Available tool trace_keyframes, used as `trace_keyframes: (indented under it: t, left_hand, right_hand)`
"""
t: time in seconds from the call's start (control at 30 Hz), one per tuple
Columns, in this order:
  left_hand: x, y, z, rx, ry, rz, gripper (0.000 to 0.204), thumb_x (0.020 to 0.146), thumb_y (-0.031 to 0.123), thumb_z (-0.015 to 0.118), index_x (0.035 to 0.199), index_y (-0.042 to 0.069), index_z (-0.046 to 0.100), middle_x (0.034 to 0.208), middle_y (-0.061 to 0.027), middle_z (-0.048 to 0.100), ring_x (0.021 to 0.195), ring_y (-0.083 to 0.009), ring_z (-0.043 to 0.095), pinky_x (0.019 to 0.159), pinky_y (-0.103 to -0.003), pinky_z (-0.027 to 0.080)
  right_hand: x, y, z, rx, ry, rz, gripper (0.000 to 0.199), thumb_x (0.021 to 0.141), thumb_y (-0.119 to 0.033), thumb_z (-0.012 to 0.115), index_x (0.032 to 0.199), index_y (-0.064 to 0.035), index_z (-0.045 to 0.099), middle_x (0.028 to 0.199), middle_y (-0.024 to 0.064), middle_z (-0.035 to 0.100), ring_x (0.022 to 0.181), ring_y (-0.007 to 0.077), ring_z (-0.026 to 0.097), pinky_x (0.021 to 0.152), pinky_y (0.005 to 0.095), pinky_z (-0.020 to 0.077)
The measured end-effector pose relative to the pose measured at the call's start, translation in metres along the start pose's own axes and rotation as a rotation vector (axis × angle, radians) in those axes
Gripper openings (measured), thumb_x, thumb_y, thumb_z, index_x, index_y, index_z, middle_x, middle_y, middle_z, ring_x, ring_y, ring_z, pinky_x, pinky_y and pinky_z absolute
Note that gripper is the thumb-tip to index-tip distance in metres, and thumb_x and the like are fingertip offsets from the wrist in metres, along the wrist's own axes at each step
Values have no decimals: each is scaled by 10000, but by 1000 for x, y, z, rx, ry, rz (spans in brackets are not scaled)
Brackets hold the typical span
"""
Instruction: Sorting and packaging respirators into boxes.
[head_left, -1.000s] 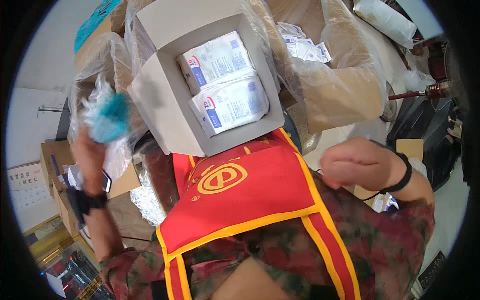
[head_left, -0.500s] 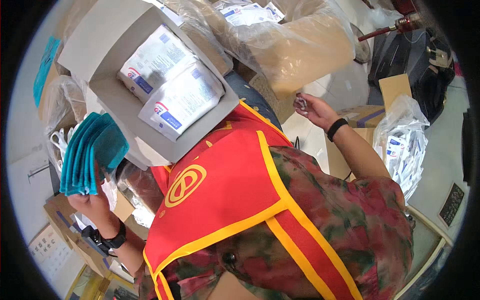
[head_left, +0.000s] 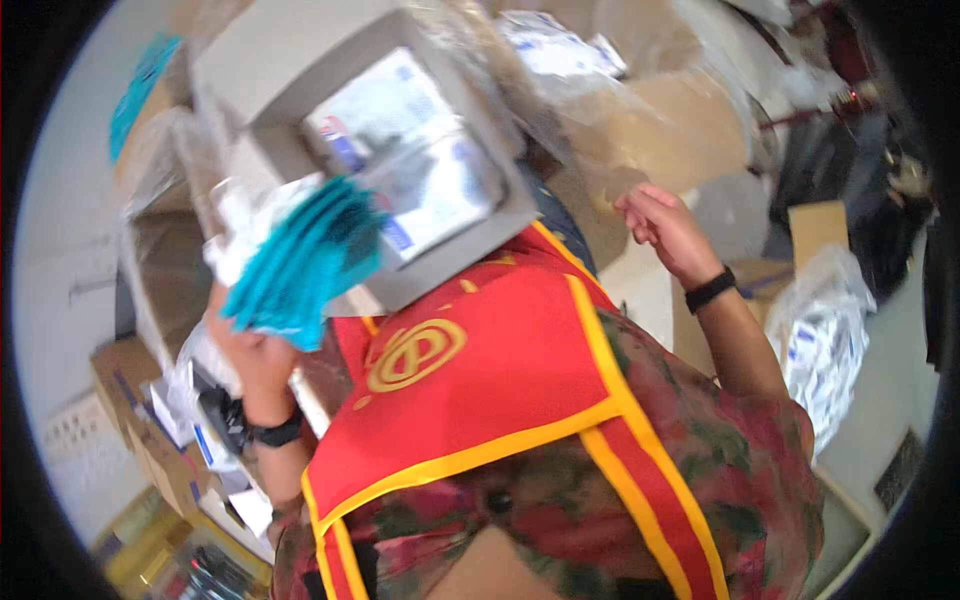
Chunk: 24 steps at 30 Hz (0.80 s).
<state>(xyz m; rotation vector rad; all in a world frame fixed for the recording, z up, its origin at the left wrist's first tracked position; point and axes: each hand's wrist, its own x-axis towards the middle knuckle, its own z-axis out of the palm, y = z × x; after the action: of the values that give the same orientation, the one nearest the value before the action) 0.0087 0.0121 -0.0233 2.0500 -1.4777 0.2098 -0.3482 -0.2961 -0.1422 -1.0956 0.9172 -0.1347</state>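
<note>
My left hand (head_left: 262, 355) grips a fanned stack of teal face masks (head_left: 305, 262); white loops hang at its far left side. The stack is held up beside an open grey-white carton (head_left: 505, 225) that rests near my lap. Inside the carton lie white printed packets (head_left: 385, 105) with blue and red marks, blurred by motion. To the right, away from the carton, my right hand (head_left: 665, 225) is raised with its fingers curled in and their tips together. What it holds, if anything, is too small and smeared to make out.
A large cardboard box lined with clear plastic (head_left: 670, 130) stands beyond the carton, with white packets inside. At right, a clear bag of white packets (head_left: 825, 350) sits near my forearm. More teal masks (head_left: 145, 95) lie at the far left, and brown cartons (head_left: 150, 420) stand lower left.
My left hand has brought the mask stack rightward, up against the carton's near left side. My right hand's fingers have curled in more. The whole view has shifted and blurred.
</note>
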Motion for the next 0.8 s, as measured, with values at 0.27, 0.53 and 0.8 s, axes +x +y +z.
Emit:
trace_keyframes:
  t: [0.27,0.53,0.8]
  left_hand:
    - [31,52,1,-190,72,52,371,733,182,698,1066,34,631,1025,-176,648,937,-366,636,777,-392,509]
    - [36,55,0,-497,60,-105,615,722,167,775,1257,23,508,1111,-138,627,1025,-301,620,885,-360,475]
    - [41,54,-22,-672,-66,-184,754,684,57,781,1348,56,422,1336,-150,455,1202,-287,487,957,-375,440]
  right_hand:
    - [-22,-160,187,-775,-385,-1209,534,731,-114,750,1239,-105,587,1193,120,531,1102,265,517,931,362,426]
    - [-25,-195,217,-961,-459,-1600,539,720,-99,757,1227,-51,578,1234,140,549,1109,265,544,916,351,440]
    - [-7,-218,217,-432,-580,-816,349,862,-181,658,1144,12,588,1006,47,652,860,107,611,762,256,504]
